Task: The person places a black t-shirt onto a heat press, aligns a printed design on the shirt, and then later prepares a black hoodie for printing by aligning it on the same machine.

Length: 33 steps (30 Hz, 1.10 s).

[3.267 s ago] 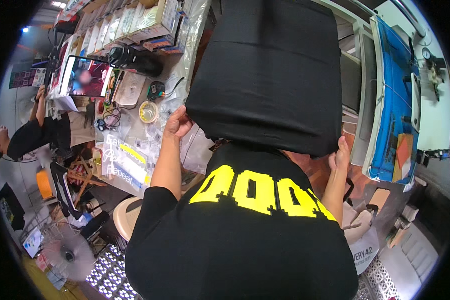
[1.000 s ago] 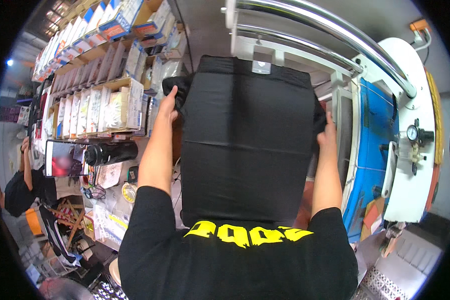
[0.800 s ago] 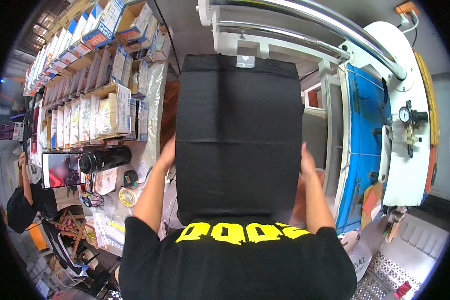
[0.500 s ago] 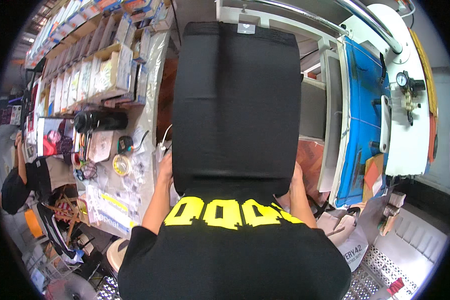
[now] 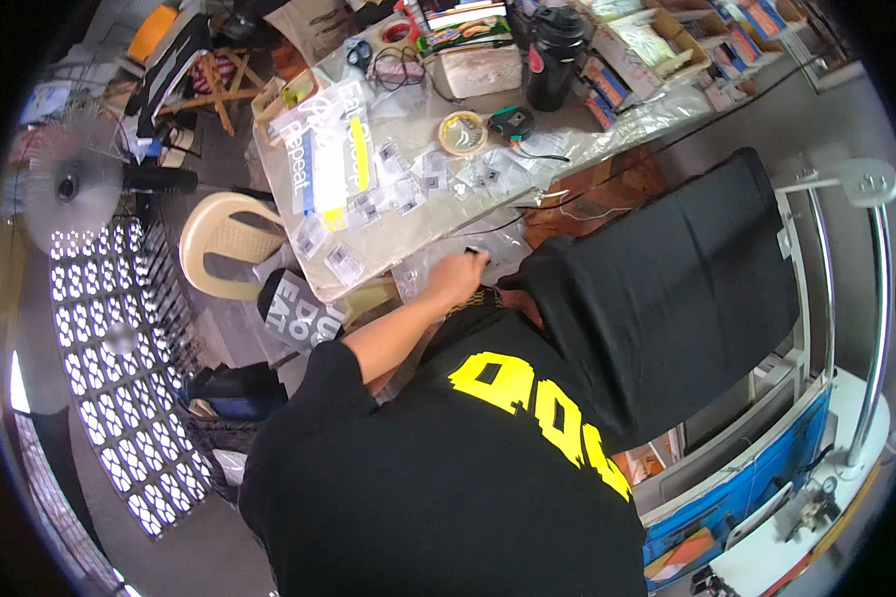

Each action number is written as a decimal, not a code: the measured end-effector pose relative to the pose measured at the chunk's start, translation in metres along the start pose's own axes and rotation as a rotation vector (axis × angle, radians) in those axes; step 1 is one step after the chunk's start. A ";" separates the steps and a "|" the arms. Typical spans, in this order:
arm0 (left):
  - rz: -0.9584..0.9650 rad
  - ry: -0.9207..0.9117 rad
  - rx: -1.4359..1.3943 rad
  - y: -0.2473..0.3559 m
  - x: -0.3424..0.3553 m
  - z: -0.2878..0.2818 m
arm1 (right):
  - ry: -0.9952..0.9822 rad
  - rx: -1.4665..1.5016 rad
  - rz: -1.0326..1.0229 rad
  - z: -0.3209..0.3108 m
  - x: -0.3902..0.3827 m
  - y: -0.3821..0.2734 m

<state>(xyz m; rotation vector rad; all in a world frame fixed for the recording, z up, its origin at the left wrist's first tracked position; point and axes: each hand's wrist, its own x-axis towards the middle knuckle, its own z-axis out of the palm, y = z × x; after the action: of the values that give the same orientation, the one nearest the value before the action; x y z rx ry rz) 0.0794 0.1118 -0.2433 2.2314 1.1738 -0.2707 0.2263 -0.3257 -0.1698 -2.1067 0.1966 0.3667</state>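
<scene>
My left hand reaches past my black shirt with yellow print to a clear plastic bag below the worktable's near edge, its fingers closed at a small dark thing whose nature is unclear. To its right lies black fabric, spread over the flat board of a white press with chrome posts and a blue padded part. The fabric's near corner droops close to my left hand. My right hand is not seen; my body and the fabric may hide it.
The worktable holds printed bags, small packets, tape, a tape measure, a black bottle and boxes. A beige chair, a standing fan and a white lattice panel are at left.
My view has swung toward the worktable on the left. My left hand has left the board's side and reached the plastic bag; my right hand has dropped out of sight.
</scene>
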 end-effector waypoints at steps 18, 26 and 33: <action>-1.367 0.568 -0.258 -0.295 0.104 -0.155 | -0.651 -0.549 0.074 0.024 -0.034 -0.047; -0.761 0.662 -1.295 -0.349 0.136 -0.181 | -0.790 -0.671 0.188 0.003 -0.053 -0.040; 0.012 0.542 -2.218 -0.157 0.122 -0.251 | -1.119 -0.914 0.009 0.017 -0.033 -0.119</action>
<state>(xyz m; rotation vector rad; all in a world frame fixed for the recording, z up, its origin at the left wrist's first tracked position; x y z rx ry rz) 0.0026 0.4111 -0.1599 0.2386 0.7251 1.1506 0.2252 -0.2479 -0.0724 -2.3600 -0.7460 1.8095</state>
